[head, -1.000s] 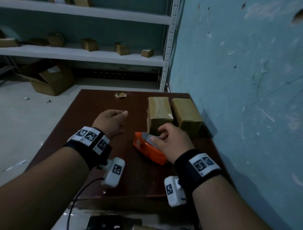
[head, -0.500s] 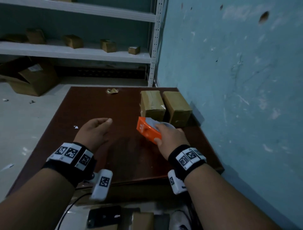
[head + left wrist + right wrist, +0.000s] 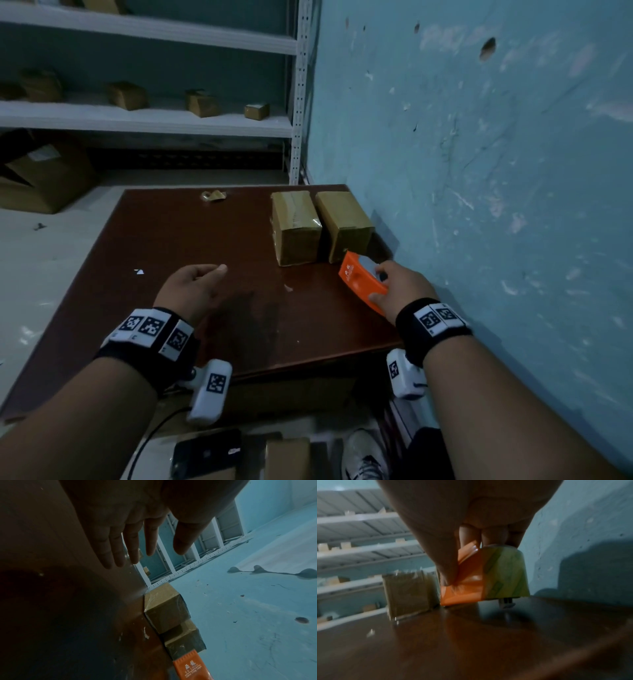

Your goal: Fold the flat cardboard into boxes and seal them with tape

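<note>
Gripping the orange tape dispenser [image 3: 359,279], the right hand [image 3: 400,291] sets it on the table [image 3: 205,240] just in front of the two taped boxes [image 3: 296,226], near the wall; the left hand [image 3: 191,291] hovers relaxed, holding nothing; sealing looks finished, so next comes fresh flat cardboard; the dispenser's long axis points toward the boxes.

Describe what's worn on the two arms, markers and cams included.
Both forearms are bare, with no sleeves. The left hand and right hand each have a black wristband carrying white square tiles printed with black fiducial markers. A white camera pod with its own marker hangs under each wrist; a thin black cable trails below the left one.
</note>
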### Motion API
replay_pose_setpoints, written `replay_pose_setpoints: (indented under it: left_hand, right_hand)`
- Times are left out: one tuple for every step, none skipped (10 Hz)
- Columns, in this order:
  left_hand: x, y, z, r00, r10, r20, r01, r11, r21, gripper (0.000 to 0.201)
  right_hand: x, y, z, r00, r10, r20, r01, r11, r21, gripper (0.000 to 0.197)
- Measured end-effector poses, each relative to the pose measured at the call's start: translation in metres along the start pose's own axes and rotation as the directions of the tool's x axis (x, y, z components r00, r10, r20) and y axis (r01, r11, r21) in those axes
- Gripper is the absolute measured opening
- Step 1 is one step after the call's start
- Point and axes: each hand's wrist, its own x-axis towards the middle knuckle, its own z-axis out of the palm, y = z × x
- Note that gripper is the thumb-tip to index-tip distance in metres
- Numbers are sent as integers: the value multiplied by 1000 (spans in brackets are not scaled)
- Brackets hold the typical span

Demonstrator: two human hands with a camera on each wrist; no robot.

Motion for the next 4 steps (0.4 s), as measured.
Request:
replay_pose_setpoints:
  left_hand:
    - [-1, -2, -2, 1000, 4, -13, -4, 1000, 15, 26]
    - [-4, -2, -8, 999, 19, -31, -17, 999, 36, 26]
    - [-1, -2, -16, 999, 21, -40, -21, 1000, 7, 48]
    - [-6, 3, -24, 995, 52, -83, -49, 998, 27, 31]
  right_hand:
    - [4, -4, 9, 999, -13, 37, 15, 998, -58, 52]
    - [4, -7, 11, 999, -21, 49, 25, 996, -89, 50]
    - [2, -11, 9, 999, -15, 40, 19, 996, -87, 57]
    - [-4, -18, 4, 997, -55, -51, 52, 997, -48, 61]
